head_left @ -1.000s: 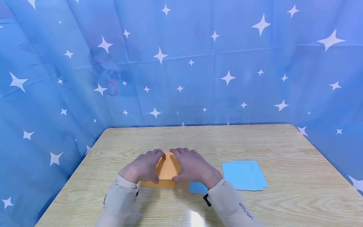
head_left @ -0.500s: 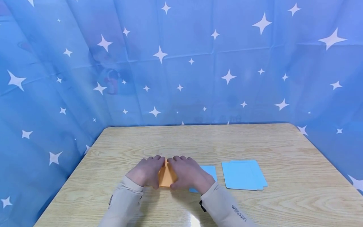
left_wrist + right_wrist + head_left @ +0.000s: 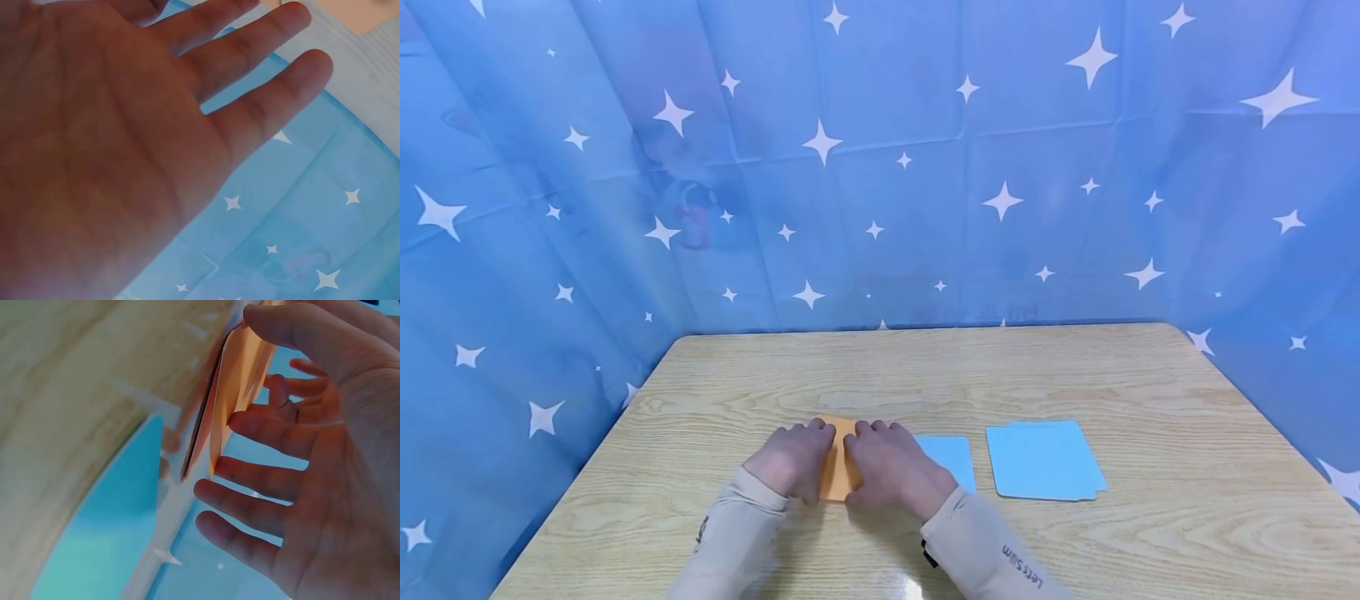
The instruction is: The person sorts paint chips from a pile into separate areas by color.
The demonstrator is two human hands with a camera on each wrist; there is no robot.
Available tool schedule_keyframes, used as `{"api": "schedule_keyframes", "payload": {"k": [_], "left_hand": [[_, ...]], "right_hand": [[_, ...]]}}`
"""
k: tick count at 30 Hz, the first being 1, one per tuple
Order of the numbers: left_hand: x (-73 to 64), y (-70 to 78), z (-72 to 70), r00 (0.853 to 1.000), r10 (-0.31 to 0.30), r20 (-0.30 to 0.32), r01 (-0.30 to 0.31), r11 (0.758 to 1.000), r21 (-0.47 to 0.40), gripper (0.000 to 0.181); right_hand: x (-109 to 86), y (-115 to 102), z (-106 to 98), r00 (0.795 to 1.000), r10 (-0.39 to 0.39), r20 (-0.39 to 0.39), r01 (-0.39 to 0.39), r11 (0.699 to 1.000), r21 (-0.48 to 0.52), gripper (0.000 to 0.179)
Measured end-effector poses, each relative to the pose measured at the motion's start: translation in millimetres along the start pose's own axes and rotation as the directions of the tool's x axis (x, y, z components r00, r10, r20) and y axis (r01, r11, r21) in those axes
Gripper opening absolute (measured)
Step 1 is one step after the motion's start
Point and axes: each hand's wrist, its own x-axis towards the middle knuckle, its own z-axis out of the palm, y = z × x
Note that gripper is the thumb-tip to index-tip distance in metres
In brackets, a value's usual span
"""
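Note:
An orange square card (image 3: 837, 462) lies between my two hands in the head view. My left hand (image 3: 790, 458) holds its left side and my right hand (image 3: 893, 468) its right side, thumbs at the near end and fingers at the far end. In the right wrist view, thumb and fingertips meet the orange card's edge (image 3: 240, 369), and a second thin layer shows close beside it. The left wrist view shows the palm with its outer fingers (image 3: 275, 103) fairly straight; that hand's grip on the card is out of sight there.
A blue card (image 3: 953, 460) lies just right of my right hand, partly covered by it. Farther right, several overlapping blue cards (image 3: 1041, 461) rest on the wooden table (image 3: 1150, 400). A blue star-patterned curtain (image 3: 925, 208) hangs behind and at the sides.
Both hands have come down and nearer with the orange card. The orange piece seen below it earlier is now covered. More of the blue card beside my right hand shows.

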Motion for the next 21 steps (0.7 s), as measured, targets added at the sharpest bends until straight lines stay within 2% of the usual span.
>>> {"api": "schedule_keyframes", "payload": {"k": [7, 14, 17, 21], "left_hand": [[0.2, 0.7, 6.4, 1.0, 0.004, -0.022, -0.004, 1.0, 0.017, 0.055], [5.1, 2.3, 6.5, 0.999, -0.023, 0.03, 0.022, 0.999, 0.023, 0.057], [4.7, 2.9, 4.9, 0.999, -0.024, 0.03, 0.023, 1.0, 0.017, 0.056], [2.4, 2.4, 1.7, 1.0, -0.002, -0.002, 0.002, 1.0, -0.016, 0.052]], "right_hand": [[1.9, -2.9, 4.7, 1.0, 0.012, 0.028, -0.011, 0.999, -0.033, 0.061], [0.8, -2.8, 5.5, 0.999, 0.001, 0.05, 0.001, 1.0, -0.029, 0.059], [-0.9, -1.5, 2.9, 0.999, 0.0, 0.051, 0.001, 1.0, -0.013, 0.057], [-3.7, 2.9, -3.3, 0.999, 0.011, 0.042, -0.013, 0.999, 0.046, 0.06]]}}
